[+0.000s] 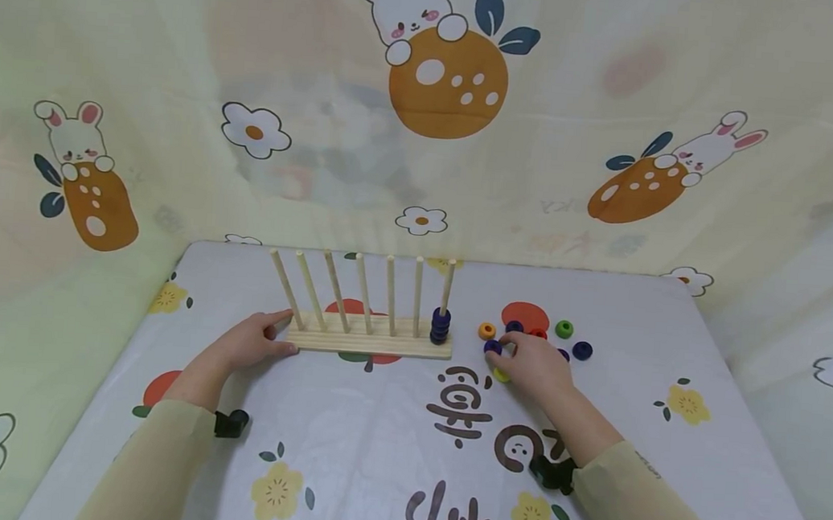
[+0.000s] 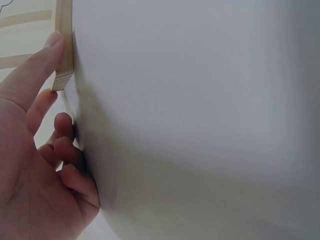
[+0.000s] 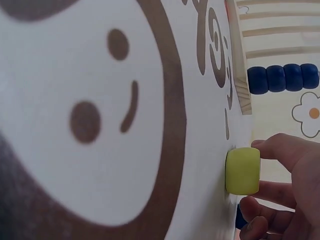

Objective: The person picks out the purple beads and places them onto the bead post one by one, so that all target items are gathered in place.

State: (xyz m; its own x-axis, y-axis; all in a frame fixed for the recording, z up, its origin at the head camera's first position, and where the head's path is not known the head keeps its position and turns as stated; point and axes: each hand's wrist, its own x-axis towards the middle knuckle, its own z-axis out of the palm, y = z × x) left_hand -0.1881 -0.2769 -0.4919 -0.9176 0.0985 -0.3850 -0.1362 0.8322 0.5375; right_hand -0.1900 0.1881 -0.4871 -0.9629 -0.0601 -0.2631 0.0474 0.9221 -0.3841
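Note:
A wooden peg stand [image 1: 367, 343] with several upright pegs lies on the table. My left hand [image 1: 254, 343] grips its left end, thumb [image 2: 52, 50] along the front edge and index finger behind. Several dark blue beads [image 1: 440, 326] are stacked on the rightmost peg. Right of the stand, my right hand [image 1: 535, 369] pinches a dark blue bead [image 1: 493, 347] between thumb and fingertips, low over the table. A yellow bead [image 3: 243, 171] sits just in front of these fingers and hides the pinched bead in the right wrist view.
Loose beads lie around the right hand: an orange one [image 1: 487, 330], a red one [image 1: 538, 333], a green one [image 1: 564, 328] and several dark blue ones, one [image 1: 582, 350] farthest right. A printed cloth [image 1: 360, 449] covers the table; a patterned curtain [image 1: 320, 181] rises behind it.

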